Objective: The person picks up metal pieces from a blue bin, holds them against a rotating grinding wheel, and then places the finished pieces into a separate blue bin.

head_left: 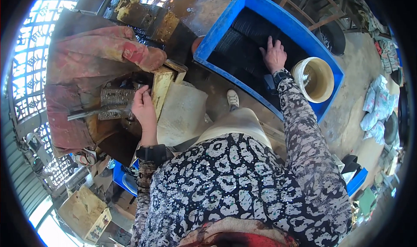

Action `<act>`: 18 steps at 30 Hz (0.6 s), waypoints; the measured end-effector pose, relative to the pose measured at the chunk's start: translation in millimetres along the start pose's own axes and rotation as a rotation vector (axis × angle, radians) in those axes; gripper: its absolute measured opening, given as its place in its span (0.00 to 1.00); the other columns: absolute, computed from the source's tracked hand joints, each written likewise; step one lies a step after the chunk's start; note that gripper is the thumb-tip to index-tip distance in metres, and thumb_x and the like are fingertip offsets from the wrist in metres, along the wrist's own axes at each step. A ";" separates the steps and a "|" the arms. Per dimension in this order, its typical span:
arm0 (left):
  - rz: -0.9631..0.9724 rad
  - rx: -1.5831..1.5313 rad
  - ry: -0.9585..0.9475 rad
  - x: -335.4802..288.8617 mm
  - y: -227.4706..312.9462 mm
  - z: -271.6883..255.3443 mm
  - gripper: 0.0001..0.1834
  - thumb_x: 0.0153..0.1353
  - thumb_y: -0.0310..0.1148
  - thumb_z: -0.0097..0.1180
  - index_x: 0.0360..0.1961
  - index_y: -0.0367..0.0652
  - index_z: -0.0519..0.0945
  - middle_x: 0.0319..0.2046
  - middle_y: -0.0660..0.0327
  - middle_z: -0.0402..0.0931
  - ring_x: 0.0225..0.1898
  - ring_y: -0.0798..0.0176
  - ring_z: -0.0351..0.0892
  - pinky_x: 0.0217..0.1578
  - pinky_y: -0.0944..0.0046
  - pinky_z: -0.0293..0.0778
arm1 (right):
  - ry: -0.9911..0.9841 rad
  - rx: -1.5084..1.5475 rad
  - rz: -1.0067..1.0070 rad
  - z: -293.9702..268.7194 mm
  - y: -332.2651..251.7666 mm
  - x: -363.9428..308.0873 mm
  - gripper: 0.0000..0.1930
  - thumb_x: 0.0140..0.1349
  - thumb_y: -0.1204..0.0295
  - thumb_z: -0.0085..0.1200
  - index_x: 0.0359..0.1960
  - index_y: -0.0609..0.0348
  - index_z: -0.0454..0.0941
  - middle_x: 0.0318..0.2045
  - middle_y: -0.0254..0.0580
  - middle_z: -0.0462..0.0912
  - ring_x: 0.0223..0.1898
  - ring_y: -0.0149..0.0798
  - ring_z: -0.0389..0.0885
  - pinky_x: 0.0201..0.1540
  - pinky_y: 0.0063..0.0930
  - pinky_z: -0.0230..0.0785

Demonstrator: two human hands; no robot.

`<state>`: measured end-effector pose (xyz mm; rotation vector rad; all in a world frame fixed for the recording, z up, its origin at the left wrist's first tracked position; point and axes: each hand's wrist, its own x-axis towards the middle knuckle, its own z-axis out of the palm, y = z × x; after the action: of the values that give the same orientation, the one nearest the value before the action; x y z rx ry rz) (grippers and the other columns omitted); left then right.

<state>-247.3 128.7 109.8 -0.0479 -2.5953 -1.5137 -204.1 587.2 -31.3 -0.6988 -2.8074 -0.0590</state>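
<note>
My right hand [275,57] reaches into a large blue tub [226,19], fingers spread, palm down, over rows of thin black pieces [247,38] packed close together. I cannot tell whether its fingertips touch them. My left hand [144,108] is beside a dirty machine at the left, its fingers drawn together. Whatever they hold, if anything, is hidden. Close to those fingers is the end of a metal rod [89,112], which lies across a ridged metal block [117,97]. A yellowish worn panel [161,90] stands just right of my left hand.
A white bucket [312,80] with liquid sits inside the tub's right end, next to my right forearm. Stained red cloth [87,60] drapes over the machine. A pale sheet [180,112] hangs near my left knee. Plastic bags [377,108] lie on the floor at the right.
</note>
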 end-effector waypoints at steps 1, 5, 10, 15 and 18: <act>0.002 -0.001 -0.003 0.3 -1.2 0.4 0.09 0.66 0.22 0.47 0.43 0.33 0.79 0.41 0.62 0.79 0.44 0.71 0.75 0.49 0.71 0.70 | 0.001 -0.001 0.004 2.3 1.5 0.5 0.32 0.58 0.53 0.57 0.63 0.50 0.66 0.46 0.45 0.71 0.44 0.48 0.77 0.36 0.42 0.77; -0.020 -0.076 -0.012 -0.9 -6.8 0.0 0.10 0.67 0.23 0.47 0.44 0.34 0.79 0.40 0.63 0.78 0.43 0.72 0.75 0.47 0.71 0.71 | -0.027 -0.004 0.041 9.6 2.2 1.0 0.32 0.60 0.51 0.55 0.63 0.49 0.65 0.46 0.44 0.71 0.45 0.46 0.77 0.36 0.43 0.76; -0.026 -0.045 -0.028 -0.6 -6.0 -0.8 0.10 0.67 0.23 0.47 0.45 0.34 0.78 0.40 0.63 0.77 0.42 0.72 0.75 0.46 0.71 0.72 | 0.005 -0.014 0.046 11.5 1.5 -0.8 0.31 0.59 0.51 0.55 0.62 0.50 0.66 0.45 0.43 0.70 0.44 0.45 0.75 0.36 0.44 0.75; -0.031 -0.079 -0.025 -0.6 -8.3 -0.6 0.10 0.67 0.23 0.47 0.45 0.33 0.78 0.40 0.63 0.77 0.42 0.72 0.74 0.47 0.72 0.71 | 0.049 -0.025 0.078 13.7 2.4 -3.7 0.33 0.58 0.49 0.55 0.62 0.49 0.66 0.46 0.43 0.70 0.44 0.45 0.75 0.36 0.44 0.75; -0.035 -0.030 -0.030 -2.5 -2.6 -5.0 0.10 0.67 0.24 0.47 0.44 0.34 0.79 0.40 0.63 0.77 0.42 0.72 0.74 0.47 0.72 0.71 | 0.049 0.022 0.064 4.5 4.5 -3.3 0.34 0.56 0.48 0.57 0.63 0.49 0.66 0.48 0.43 0.70 0.45 0.45 0.75 0.34 0.43 0.76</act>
<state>-244.6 123.2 109.6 -0.0290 -2.6104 -1.5752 -200.2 590.2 -36.5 -0.7707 -2.7333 -0.0326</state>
